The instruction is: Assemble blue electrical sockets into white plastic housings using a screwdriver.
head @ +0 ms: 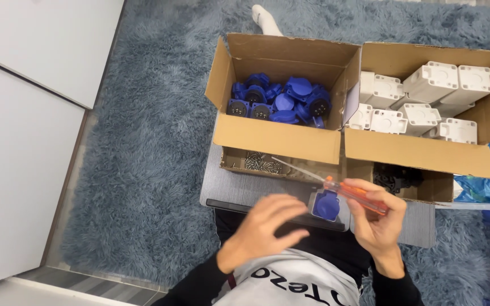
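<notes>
Two hands over a blue socket, screwdriver held in the right.

Nearest, the left hand (262, 229) hovers with fingers spread and loosely curled, gripping nothing, just left of a blue socket (325, 205) seated in a pale housing at the near edge of the grey board (228, 187). The right hand (376, 224) has its fingers closed round the orange handle of a screwdriver (354, 195), whose shaft slants up and left over the socket. Beyond, a low tray holds screws (262, 164) at the board's far left. Farther still, one cardboard box (276, 139) holds blue sockets, and the box (421, 153) on its right holds white housings (429, 82), both on the shaggy rug (143, 170).
</notes>
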